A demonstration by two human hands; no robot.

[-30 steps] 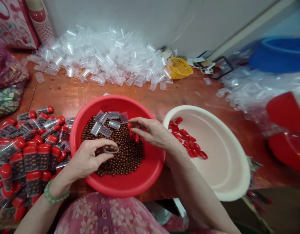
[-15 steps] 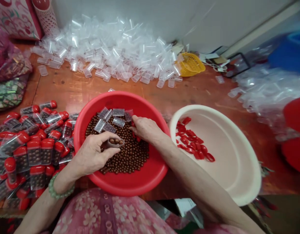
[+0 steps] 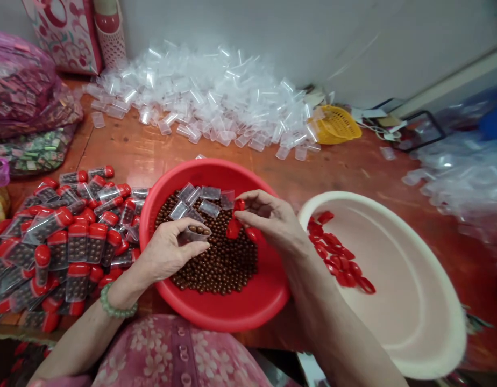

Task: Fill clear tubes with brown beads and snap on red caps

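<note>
Between the thumb and fingers of my left hand is a clear plastic container, its open mouth showing brown balls inside. My right hand pinches a red cap just above the balls, a short way right of the container. Both hands are over a red basin that holds many small brown balls. Several clear containers lie on the balls at the back of the basin. Another red cap rests below my right fingers.
A cream basin with red caps stands at right. Filled, red-capped containers are heaped at left. Along the wall lies a pile of clear containers, beside a yellow basket. Purple bags sit at far left.
My right hand has lifted from the balls and now shows a red cap in its fingers. My left hand still holds the filled container. The whole view has shifted, with things appearing further right.
</note>
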